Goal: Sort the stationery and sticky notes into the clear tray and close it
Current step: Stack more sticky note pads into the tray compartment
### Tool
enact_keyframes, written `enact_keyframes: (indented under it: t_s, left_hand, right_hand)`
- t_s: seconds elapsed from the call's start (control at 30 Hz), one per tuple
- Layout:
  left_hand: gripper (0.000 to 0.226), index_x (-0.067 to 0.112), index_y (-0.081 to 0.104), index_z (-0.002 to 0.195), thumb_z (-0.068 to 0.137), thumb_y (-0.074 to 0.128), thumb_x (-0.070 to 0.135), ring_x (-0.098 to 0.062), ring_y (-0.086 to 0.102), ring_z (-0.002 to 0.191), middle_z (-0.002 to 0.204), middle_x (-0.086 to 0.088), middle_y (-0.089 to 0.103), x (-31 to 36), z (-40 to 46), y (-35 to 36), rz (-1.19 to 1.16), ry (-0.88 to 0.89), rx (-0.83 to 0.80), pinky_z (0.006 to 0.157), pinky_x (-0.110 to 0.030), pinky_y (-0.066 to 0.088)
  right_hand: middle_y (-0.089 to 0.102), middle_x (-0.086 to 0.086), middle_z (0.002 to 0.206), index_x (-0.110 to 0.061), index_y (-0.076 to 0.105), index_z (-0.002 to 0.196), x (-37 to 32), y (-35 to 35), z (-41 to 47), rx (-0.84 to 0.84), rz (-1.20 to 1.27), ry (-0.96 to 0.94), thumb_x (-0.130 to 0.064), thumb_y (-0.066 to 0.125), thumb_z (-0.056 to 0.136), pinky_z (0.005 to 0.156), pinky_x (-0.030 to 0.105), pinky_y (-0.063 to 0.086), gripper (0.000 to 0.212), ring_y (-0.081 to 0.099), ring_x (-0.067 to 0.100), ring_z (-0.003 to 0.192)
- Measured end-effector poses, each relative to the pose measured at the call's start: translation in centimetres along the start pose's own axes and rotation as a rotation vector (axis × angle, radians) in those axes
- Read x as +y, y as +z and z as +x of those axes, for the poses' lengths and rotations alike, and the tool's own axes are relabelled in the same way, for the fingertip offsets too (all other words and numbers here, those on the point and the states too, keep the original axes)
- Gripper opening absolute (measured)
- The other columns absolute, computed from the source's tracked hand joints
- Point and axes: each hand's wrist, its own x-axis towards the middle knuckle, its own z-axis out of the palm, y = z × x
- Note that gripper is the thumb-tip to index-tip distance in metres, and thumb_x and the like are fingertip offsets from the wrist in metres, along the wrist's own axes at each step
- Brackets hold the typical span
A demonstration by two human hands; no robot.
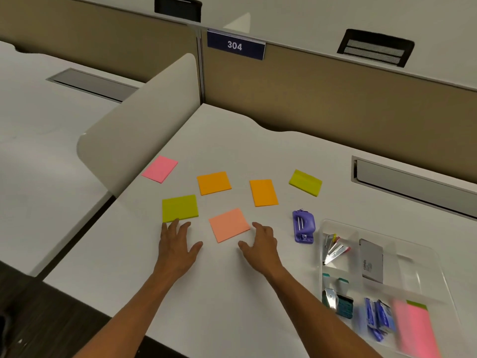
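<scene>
Salmon sticky note (228, 225) between open hands.

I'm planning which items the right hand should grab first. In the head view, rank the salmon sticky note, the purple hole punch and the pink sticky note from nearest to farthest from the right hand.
From the right hand:
1. Salmon sticky note, just to its left, by the fingertips.
2. Purple hole punch, on its right, near the clear tray.
3. Pink sticky note, far back left by the divider.
</scene>
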Motion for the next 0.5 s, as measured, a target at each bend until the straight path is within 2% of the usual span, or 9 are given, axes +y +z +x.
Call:
enact_keyframes:
  t_s: [0.1, 0.17, 0.23, 0.33, 0.5]
  left_hand:
    - [0.085, 0.018, 0.014, 0.152, 0.086, 0.052, 0.058, -0.034, -0.011, 0.147, 0.161, -0.011, 0.001, -0.3, 1.5, 0.3, 0.085, 0.024, 0.016, 0.12, -0.047, 0.006]
    - [0.094, 0.021, -0.003, 0.152, 0.084, 0.036, 0.072, -0.037, -0.016, 0.145, 0.16, -0.013, -0.01, -0.3, 2.6, 0.5, 0.149, 0.047, 0.036, 0.118, -0.049, 0.001]
    - [0.096, 0.023, -0.01, 0.151, 0.079, 0.019, 0.079, -0.04, -0.015, 0.145, 0.159, -0.013, -0.014, -0.2, 3.9, 0.5, 0.225, 0.077, 0.057, 0.116, -0.052, 0.003]
    - [0.088, 0.023, -0.009, 0.151, 0.086, 0.022, 0.073, -0.041, -0.017, 0.144, 0.159, -0.012, -0.017, 0.1, 5.8, 0.3, 0.286, 0.06, 0.037, 0.114, -0.059, 0.0]
    - [0.073, 0.023, -0.005, 0.152, 0.094, 0.018, 0.06, -0.037, -0.02, 0.144, 0.159, -0.01, -0.019, -0.3, 7.2, 0.6, 0.334, 0.033, -0.042, 0.115, -0.059, -0.007]
  right_hand:
    - [0.023, 0.012, 0.151, -0.016, 0.021, 0.151, -1.7, 0.8, 1.3, 0.064, -0.042, 0.098, -0.057, 0.062, 0.084, 0.107, 0.044, 0.035, 0.089, 0.031, 0.036, 0.134]
    - [0.019, 0.011, 0.153, -0.016, 0.017, 0.151, -2.8, 1.3, 2.1, 0.095, -0.117, 0.16, -0.073, 0.057, 0.078, 0.104, 0.049, 0.037, 0.102, 0.029, 0.037, 0.134]
    - [0.013, 0.008, 0.156, -0.017, 0.011, 0.153, -3.7, 1.9, 2.8, 0.092, -0.182, 0.209, -0.084, 0.051, 0.07, 0.105, 0.054, 0.033, 0.114, 0.023, 0.038, 0.137]
    - [-0.002, 0.007, 0.162, -0.019, -0.003, 0.154, -4.5, 2.8, 3.5, 0.07, -0.288, 0.21, -0.089, 0.045, 0.067, 0.109, 0.062, 0.021, 0.122, 0.01, 0.042, 0.144]
    - [-0.014, 0.012, 0.162, -0.02, -0.006, 0.154, -4.4, 3.3, 4.0, 0.019, -0.423, 0.163, -0.081, 0.042, 0.078, 0.11, 0.069, 0.003, 0.109, -0.004, 0.044, 0.146]
